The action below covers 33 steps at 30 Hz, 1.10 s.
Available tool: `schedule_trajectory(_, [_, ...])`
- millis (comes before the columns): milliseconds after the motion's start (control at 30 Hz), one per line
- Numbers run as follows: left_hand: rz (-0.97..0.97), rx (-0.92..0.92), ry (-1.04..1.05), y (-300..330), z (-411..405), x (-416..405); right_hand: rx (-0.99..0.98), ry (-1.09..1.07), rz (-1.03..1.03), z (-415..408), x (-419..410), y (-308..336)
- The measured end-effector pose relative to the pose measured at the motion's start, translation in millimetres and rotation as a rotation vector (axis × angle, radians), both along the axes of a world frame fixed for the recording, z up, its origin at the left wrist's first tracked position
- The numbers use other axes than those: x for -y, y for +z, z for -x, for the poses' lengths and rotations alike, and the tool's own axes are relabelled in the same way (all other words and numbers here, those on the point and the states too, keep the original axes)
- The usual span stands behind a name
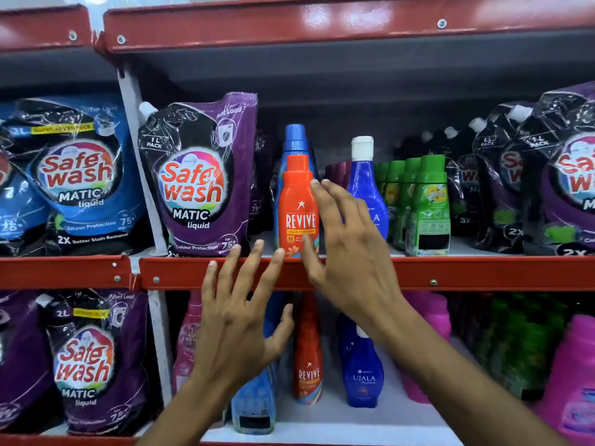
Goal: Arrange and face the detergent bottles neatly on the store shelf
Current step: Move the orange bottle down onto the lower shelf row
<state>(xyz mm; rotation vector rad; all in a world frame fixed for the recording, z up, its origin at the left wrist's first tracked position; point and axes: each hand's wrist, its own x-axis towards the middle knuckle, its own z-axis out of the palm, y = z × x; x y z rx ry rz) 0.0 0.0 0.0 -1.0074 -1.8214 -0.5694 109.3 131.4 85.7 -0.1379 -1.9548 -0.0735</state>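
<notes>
Both hands reach toward the orange Revive bottle [299, 207], fingers spread wide, holding nothing. Right hand [351, 249] lies against the bottle's right side; left hand [240, 317] hovers below-left of it, fingertips near its base. That bottle stands upright at the red shelf edge [450, 273], label forward, a blue bottle [295, 140] behind it.

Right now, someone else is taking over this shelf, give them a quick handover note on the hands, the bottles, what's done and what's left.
Left hand: open, fingers spread, fingertips near the red shelf edge, holding nothing.
Right hand: open, fingers against the right side of the orange Revive bottle, not gripping it.
Revive bottle: upright at the shelf front, label facing out, with a blue-capped bottle directly behind it.
Blue Ujala bottle sits further back, partly hidden by the right hand; green bottles stand in a row at its right.
Done: Revive faced.
Left: probably pull the Ujala forward.
</notes>
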Motion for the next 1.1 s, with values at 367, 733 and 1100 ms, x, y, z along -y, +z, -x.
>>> schedule_trajectory(367, [0.042,-0.070,0.061,-14,20,-3,0.041,-0.041,0.287,37,12,24])
schedule_trajectory(733, [0.025,-0.094,0.058,-19,25,-6,-0.208,0.155,0.314,13,11,22])
schedule_trajectory(1100, [0.005,-0.101,0.053,-17,24,-7,-0.109,0.416,0.417,-58,10,-48])
